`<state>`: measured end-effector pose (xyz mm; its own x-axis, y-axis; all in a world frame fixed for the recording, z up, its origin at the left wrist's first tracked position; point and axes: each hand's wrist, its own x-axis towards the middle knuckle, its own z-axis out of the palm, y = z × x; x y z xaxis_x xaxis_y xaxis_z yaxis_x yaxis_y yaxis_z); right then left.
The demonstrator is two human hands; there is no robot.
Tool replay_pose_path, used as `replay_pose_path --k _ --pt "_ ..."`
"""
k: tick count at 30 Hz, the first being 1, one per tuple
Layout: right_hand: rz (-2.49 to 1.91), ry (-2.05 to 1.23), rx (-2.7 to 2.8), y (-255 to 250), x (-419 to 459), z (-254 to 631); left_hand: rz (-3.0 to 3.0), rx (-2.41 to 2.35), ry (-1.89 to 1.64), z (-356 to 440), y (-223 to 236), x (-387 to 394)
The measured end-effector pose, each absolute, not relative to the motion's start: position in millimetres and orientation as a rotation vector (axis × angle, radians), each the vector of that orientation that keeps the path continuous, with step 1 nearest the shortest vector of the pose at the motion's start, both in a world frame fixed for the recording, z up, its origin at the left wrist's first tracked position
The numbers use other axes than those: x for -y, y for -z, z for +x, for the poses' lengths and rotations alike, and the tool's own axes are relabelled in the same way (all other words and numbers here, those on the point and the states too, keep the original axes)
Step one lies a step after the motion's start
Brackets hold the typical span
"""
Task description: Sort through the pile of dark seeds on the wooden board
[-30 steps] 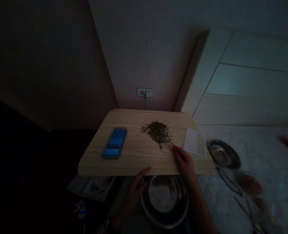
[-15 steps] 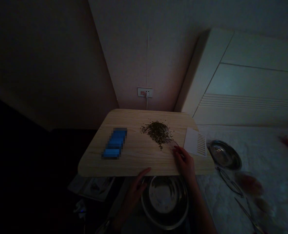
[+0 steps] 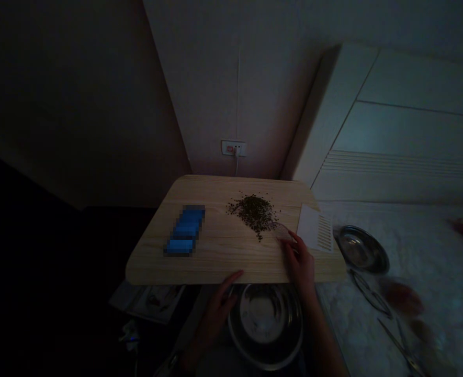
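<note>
A pile of small dark green grains (image 3: 255,210), possibly mung beans, is spread on a pale wooden table (image 3: 215,264). Beside the pile's near right edge, my right hand (image 3: 300,259) pinches a thin, clear piece (image 3: 281,231) that looks like plastic; its exact shape is hard to see in the dim light. My left hand (image 3: 220,301) is open at the table's front edge, a fingertip on the wood and the other fingers by the rim of a steel bowl (image 3: 233,343). The bowl sits below the edge, between my forearms.
A white card with comb-like slots (image 3: 313,228) lies at the table's right, and a pixelated blue-lit rectangle (image 3: 184,230) at its left. On the bed are a second metal bowl (image 3: 362,250), scissors (image 3: 402,348) and a blurred reddish item (image 3: 402,298). A socket (image 3: 233,148) is on the wall.
My right hand has shifted slightly to the right with the clear piece, drawing it a little away from the pile. The left hand stays in place.
</note>
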<state>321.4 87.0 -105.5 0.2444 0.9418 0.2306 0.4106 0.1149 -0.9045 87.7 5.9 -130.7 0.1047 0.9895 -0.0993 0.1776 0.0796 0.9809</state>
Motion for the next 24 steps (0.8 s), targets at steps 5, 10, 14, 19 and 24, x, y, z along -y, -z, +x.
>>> replay_pose_path --k 5,10,14,19,24 --pt "-1.454 -0.638 1.295 103.2 -86.9 319.4 1.306 -1.297 -0.957 88.2 132.6 -4.9" --pt "-1.425 -0.675 1.279 103.9 -87.1 318.9 1.303 -1.286 -0.960 88.2 132.3 -6.3" --pt "-1.454 -0.693 1.297 103.3 -86.9 319.2 1.292 -1.317 -0.949 88.7 127.7 -6.2" --pt "-1.468 -0.632 1.360 102.1 -86.3 319.5 1.280 -1.322 -0.963 88.7 130.5 -5.8" --pt "-1.458 -0.625 1.381 105.4 -86.4 320.2 1.304 -1.287 -0.980 87.8 137.1 -6.5"
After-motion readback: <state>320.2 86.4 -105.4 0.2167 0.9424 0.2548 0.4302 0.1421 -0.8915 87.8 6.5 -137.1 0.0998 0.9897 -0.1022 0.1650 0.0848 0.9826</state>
